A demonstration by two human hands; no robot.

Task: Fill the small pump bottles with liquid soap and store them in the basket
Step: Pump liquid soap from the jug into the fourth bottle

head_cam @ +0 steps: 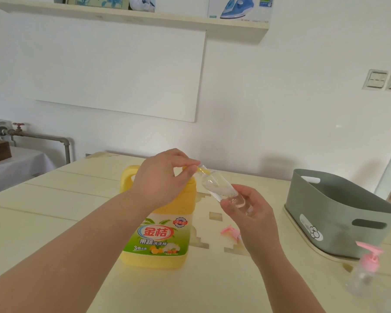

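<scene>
A big yellow liquid soap jug [158, 236] stands upright on the table. My left hand [160, 177] rests on top of its pump head, with the fingers curled round the yellow spout. My right hand [248, 213] grips a small clear pump bottle [224, 190] without its cap, tilted with its mouth up against the spout. Clear liquid with bubbles sits in the bottle's lower part. A loose pink pump cap [230, 230] lies on the table beneath my right hand. A second small clear bottle with a pink pump [363, 269] stands at the right. The grey-green basket [339, 213] sits at the right.
The pale wooden table [77, 199] has cut-out notches near the middle. A wall shelf [145, 16] with boxes hangs above. At the far left stand a pipe with a valve [18, 129] and a cloth-covered side table [16, 163].
</scene>
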